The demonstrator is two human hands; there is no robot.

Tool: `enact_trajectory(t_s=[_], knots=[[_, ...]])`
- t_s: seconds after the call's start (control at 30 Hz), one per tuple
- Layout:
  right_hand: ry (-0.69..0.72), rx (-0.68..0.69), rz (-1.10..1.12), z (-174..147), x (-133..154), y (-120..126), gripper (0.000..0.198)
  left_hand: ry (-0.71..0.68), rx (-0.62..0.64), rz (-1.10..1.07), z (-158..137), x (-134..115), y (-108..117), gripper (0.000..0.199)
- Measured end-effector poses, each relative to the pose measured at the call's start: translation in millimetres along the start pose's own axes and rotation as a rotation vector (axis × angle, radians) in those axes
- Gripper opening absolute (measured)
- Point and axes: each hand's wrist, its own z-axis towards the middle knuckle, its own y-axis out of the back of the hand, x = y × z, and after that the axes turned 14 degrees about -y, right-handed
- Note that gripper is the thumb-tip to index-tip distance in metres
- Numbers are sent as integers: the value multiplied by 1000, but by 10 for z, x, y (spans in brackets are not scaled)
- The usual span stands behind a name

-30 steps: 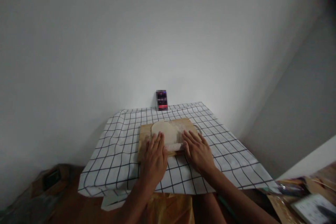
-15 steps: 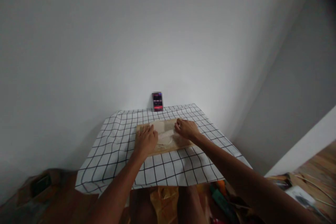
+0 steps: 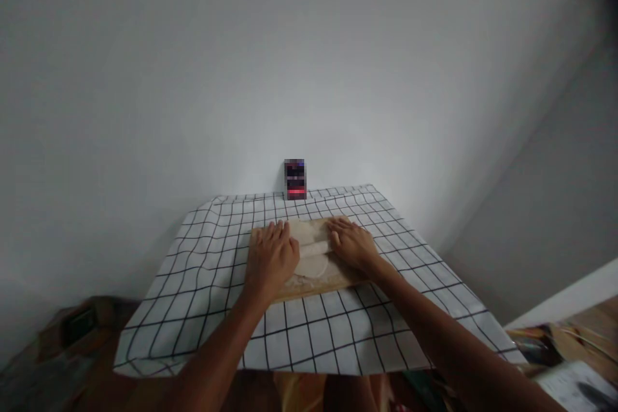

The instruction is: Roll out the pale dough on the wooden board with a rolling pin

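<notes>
A pale rolling pin (image 3: pixel 315 249) lies crosswise over a flat sheet of light dough (image 3: pixel 311 267) on a wooden board (image 3: pixel 309 288). My left hand (image 3: pixel 276 252) rests palm down over the pin's left end, its fingers stretched forward past it. Over the right end lies my right hand (image 3: pixel 353 243), also palm down with fingers extended. Both hands hide the ends of the pin. Dough shows on the far and near sides of the pin, and whitish flour marks the board's near part.
Under the board, a white checked cloth (image 3: pixel 207 277) covers the table. A small dark box-like item (image 3: pixel 295 179), pixelated, stands at the back against the white wall (image 3: pixel 309 64). An open carton (image 3: pixel 80 328) sits low at left; assorted items lie on the floor at right.
My right hand has gone from curled fingers to stretched ones, and my left hand lies further over the pin. The whole view has shifted slightly, with the table appearing nearer.
</notes>
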Motion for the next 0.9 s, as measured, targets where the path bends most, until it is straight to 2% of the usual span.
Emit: enact_trajectory(t_s=[0.1, 0.2, 0.33, 0.47, 0.57, 0.7, 0.8, 0.9], knots=[[-25, -25, 6, -111, 21, 22, 53, -19, 18, -11, -9, -22, 25, 57], [-63, 0, 10, -107, 79, 51, 51, 41, 71, -26, 58, 6, 29, 55], [-57, -56, 21, -145, 96, 54, 51, -4, 2, -16, 55, 10, 13, 55], [-77, -16, 3, -248, 78, 23, 52, -17, 0, -40, -20, -14, -15, 55], [-35, -131, 18, -343, 65, -10, 54, -60, -108, -45, -60, -38, -61, 57], [-77, -116, 2, -436, 63, -33, 53, -1, -73, -28, -70, -68, -131, 57], [0, -207, 17, -501, 56, -58, 54, -56, -207, -20, -108, -85, -175, 59], [-60, -173, -3, -584, 45, -98, 51, -65, -147, -27, -187, -93, -197, 57]])
